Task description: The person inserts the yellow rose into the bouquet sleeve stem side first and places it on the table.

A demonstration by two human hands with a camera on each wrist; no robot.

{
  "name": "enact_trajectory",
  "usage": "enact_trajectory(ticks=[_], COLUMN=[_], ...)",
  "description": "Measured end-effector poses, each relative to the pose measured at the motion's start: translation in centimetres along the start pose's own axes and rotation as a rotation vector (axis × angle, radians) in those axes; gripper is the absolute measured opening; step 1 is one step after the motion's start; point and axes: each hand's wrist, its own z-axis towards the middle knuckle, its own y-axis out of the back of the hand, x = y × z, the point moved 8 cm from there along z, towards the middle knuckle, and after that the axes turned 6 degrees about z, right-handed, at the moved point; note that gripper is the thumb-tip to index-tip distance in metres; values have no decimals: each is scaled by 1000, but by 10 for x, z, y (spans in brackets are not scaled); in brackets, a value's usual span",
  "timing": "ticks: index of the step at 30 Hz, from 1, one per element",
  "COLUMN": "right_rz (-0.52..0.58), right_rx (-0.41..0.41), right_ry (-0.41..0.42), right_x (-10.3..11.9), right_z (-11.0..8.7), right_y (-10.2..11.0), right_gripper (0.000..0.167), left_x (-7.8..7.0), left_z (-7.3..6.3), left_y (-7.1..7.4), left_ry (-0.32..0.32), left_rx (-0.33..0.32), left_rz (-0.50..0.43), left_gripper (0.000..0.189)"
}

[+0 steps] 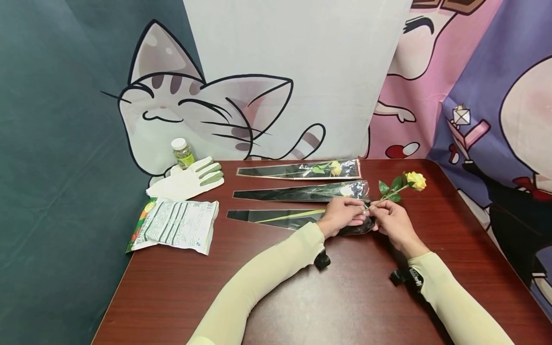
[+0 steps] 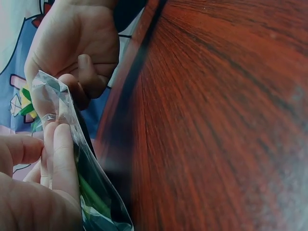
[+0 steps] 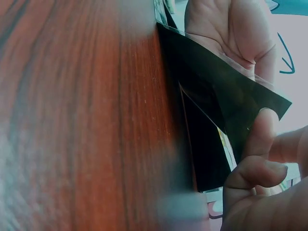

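Note:
A yellow artificial rose (image 1: 416, 181) with green leaves points up and right beyond the hands. Its stem runs down into the mouth of the nearest flower sleeve (image 1: 280, 218), which has a clear front and a black back. My left hand (image 1: 342, 215) pinches the stem at that mouth, its fingers partly behind clear film (image 2: 53, 89) in the left wrist view. My right hand (image 1: 394, 224) pinches the sleeve's black edge (image 3: 221, 91) between thumb and finger. Green stem (image 2: 91, 192) shows through the film lower down.
Two more sleeves, a far one (image 1: 276, 171) and a middle one (image 1: 280, 193), lie behind, each with a rose inside. On the left are a white glove (image 1: 185, 182), a lidded jar (image 1: 183, 154) and a white-and-green packet (image 1: 178, 224). A printed cloth backdrop (image 1: 302, 57) stands behind the table.

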Motion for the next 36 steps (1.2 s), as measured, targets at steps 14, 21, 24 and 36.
enact_trajectory(ticks=[14,21,24,36], right_rz=[-50,-73,-45,7], right_rx=[-54,-63,-54,-30], right_ry=[0,9,6,-8], right_x=[7,10,8,1], right_z=[2,0,0,-1], right_y=[13,17,14,2], right_gripper=[31,30,27,14], left_x=[-4,-5,-7,-11], left_z=[-3,-4,-4,-5], left_y=[-2,-3,-3,-3], left_ry=[-38,-23,-24,-16], left_rx=[4,-20,-23,-51], left_rz=[13,34,45,55], left_gripper=[15,13,14,14])
